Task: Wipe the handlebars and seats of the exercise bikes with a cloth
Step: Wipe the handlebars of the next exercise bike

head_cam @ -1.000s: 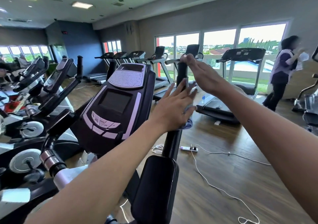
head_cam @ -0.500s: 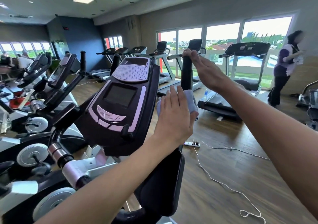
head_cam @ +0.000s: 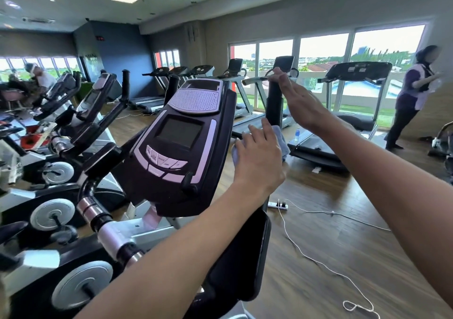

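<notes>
A black upright handlebar [head_cam: 274,109] rises just right of the exercise bike's dark console [head_cam: 181,144]. My left hand [head_cam: 259,157] presses a pale blue cloth [head_cam: 280,139] flat against the lower part of that bar, fingers straight. My right hand [head_cam: 294,98] rests on the bar's top end, fingers extended along it. The bike's other handlebar [head_cam: 172,85] stands behind the console. No seat is in view.
More exercise bikes [head_cam: 81,122] stand in a row at the left. Treadmills [head_cam: 353,112] line the windows ahead. A person [head_cam: 411,98] stands at the far right. A power strip [head_cam: 278,205] and white cable [head_cam: 318,260] lie on the wooden floor.
My left hand with the cloth has slid down the handlebar and the cloth now shows past my fingers. My right hand stays at the bar's top. The view has shifted slightly.
</notes>
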A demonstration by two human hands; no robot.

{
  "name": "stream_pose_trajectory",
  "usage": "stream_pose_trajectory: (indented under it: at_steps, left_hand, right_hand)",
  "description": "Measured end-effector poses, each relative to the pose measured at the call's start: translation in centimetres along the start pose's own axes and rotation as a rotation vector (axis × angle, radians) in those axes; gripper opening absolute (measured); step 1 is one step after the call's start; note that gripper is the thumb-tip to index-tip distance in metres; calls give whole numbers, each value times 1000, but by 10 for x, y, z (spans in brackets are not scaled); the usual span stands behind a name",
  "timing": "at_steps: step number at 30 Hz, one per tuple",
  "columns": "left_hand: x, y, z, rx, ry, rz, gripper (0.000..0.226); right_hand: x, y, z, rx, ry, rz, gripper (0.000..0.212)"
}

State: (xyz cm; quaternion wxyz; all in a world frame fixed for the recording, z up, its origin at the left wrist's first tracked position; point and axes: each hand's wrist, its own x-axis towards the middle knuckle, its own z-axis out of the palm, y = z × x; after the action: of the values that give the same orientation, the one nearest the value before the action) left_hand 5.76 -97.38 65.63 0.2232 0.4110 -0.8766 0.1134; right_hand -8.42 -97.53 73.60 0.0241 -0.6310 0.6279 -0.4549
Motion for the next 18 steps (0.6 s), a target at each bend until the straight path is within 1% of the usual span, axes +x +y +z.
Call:
stream_pose_trajectory:
  at_steps: [3,7,9,13,16,18]
  left_hand:
    - [-13,0,0,32,-27,16,95]
    - [-23,-6,6,69,-1,124,86]
    - [-11,-9,8,76,39,198,83]
    - [10,-13,12,66,163,321,79]
    - [10,-17,13,-18,210,389,74]
    - [0,-20,15,-65,247,431,71]
  right_hand:
    - [-2,-2,3,-12,1,14,66]
    - [-2,0,5,-3,-3,11,68]
    - [0,1,5,-5,3,10,69]
    - [-1,-2,4,7,-2,-11,60]
    - [-3,-4,5,5,3,-5,58]
    - [-3,-5,6,11,7,1,61]
